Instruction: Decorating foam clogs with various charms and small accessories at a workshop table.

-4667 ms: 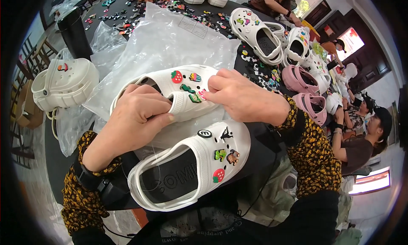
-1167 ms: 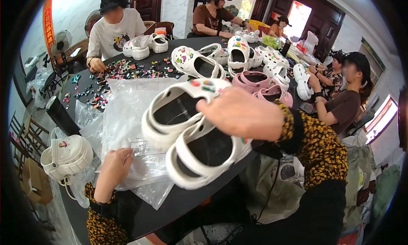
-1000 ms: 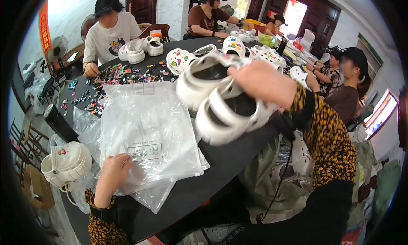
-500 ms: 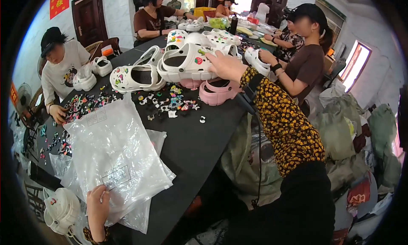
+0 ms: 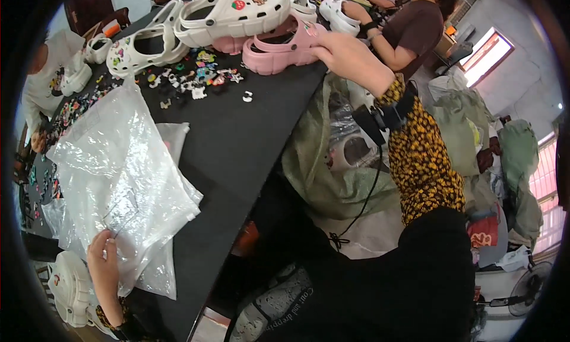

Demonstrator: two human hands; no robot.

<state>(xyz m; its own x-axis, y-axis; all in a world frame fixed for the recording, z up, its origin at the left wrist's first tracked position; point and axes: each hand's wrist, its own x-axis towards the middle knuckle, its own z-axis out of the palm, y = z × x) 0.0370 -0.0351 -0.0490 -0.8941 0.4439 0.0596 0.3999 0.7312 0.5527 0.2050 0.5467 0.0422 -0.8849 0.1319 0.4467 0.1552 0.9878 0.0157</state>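
My right hand (image 5: 350, 57) reaches out to the table's far right edge. Its fingers close on the toe end of a pink clog (image 5: 276, 54), which rests on the table partly under a white clog (image 5: 237, 12) covered in colourful charms. At the lower left, my left hand (image 5: 104, 259) pinches the near edge of a clear plastic bag (image 5: 127, 158). This bag lies flat on the black table over other clear bags. Left of the white clog sits another decorated white clog (image 5: 124, 57). Loose shoe charms (image 5: 205, 75) are scattered just in front of the clogs.
More charms (image 5: 65, 110) lie in a heap at the left, near a person in a white shirt (image 5: 59, 63). Another person in a brown top (image 5: 412, 30) handles a white clog (image 5: 339, 16). Green sacks (image 5: 312, 158) stand beside the table. White clogs (image 5: 71, 288) sit at the lower left.
My right hand has left the charm-covered white clog and moved down to the pink one. The view has tilted down and to the right. My left hand keeps hold of the bag.
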